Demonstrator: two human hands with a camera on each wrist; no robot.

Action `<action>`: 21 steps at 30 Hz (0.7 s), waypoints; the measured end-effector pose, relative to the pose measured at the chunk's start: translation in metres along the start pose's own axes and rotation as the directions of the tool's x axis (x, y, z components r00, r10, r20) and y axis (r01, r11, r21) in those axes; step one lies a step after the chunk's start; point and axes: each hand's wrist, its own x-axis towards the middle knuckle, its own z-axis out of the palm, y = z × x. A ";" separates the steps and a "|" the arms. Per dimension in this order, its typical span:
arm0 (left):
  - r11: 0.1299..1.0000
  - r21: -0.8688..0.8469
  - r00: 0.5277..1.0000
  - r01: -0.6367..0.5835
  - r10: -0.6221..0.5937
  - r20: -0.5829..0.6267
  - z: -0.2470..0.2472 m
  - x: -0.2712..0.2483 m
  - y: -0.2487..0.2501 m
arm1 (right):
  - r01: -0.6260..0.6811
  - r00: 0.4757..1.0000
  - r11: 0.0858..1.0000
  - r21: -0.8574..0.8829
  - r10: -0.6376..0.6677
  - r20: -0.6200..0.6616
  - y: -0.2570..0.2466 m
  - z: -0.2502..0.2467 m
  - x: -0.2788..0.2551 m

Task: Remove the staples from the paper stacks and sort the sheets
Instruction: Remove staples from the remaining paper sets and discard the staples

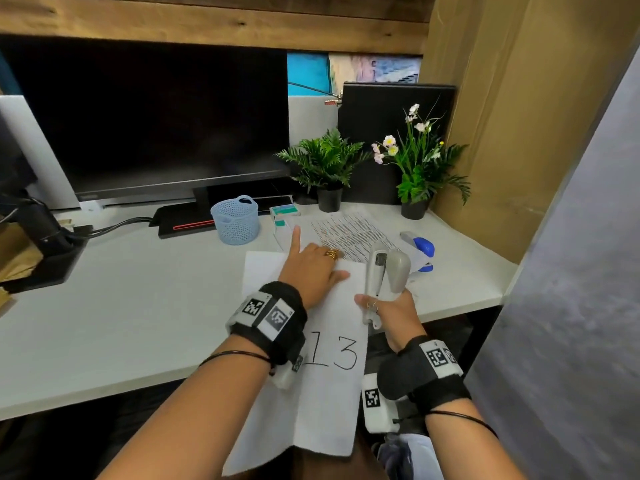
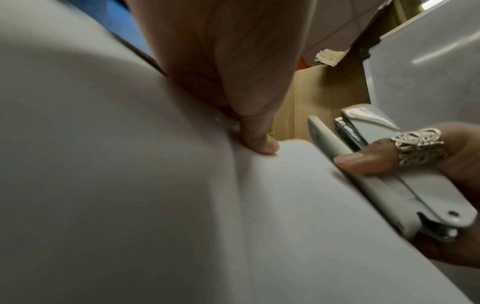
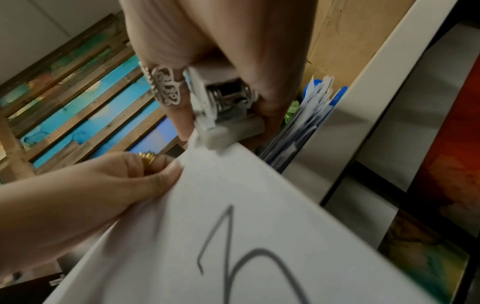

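A white paper stack (image 1: 329,375) marked "13" lies across the desk's front edge and hangs over it. My left hand (image 1: 322,268) grips its far end, thumb on top (image 2: 259,144) and curled fingers behind, index finger pointing away. My right hand (image 1: 384,306) grips a grey stapler (image 1: 394,268) by its hinged end, nose pointing away from me, right beside the paper's right edge. In the right wrist view the stapler's hinged end (image 3: 226,115) touches the paper's corner (image 3: 233,226). A printed sheet (image 1: 349,233) lies flat beyond my hands.
A blue and white stapler (image 1: 420,247) rests right of the printed sheet. A pale blue basket (image 1: 235,220) and a small staple box (image 1: 284,211) stand behind it, with two potted plants (image 1: 329,164) and a monitor (image 1: 149,126) at the back. A cardboard wall (image 1: 502,133) bounds the right.
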 end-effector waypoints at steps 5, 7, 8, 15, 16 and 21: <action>0.961 -0.247 0.992 0.127 -0.117 0.054 0.012 -0.006 -0.015 | 0.017 1.000 1.000 0.020 -0.017 0.004 0.003 -0.015 0.007; 0.954 -0.257 0.988 0.153 -0.152 0.023 0.013 -0.010 -0.021 | -0.010 0.999 1.000 -0.005 0.011 0.036 -0.002 -0.023 0.009; 0.952 -0.255 0.986 0.167 -0.168 0.018 0.013 -0.011 -0.023 | -0.049 0.997 0.999 -0.015 0.050 0.060 -0.006 -0.025 0.009; 0.909 -0.343 0.971 0.236 -0.233 0.050 0.012 -0.015 -0.036 | -0.104 0.991 0.990 -0.092 0.111 0.078 -0.001 -0.034 0.015; 0.907 -0.349 0.971 0.235 -0.233 0.047 0.011 -0.016 -0.037 | -0.070 0.996 0.987 -0.148 0.078 0.052 -0.002 -0.035 0.014; 0.909 -0.341 0.970 0.239 -0.243 0.033 0.006 -0.020 -0.037 | 0.029 0.987 0.984 -0.176 -0.056 -0.153 -0.007 -0.037 0.017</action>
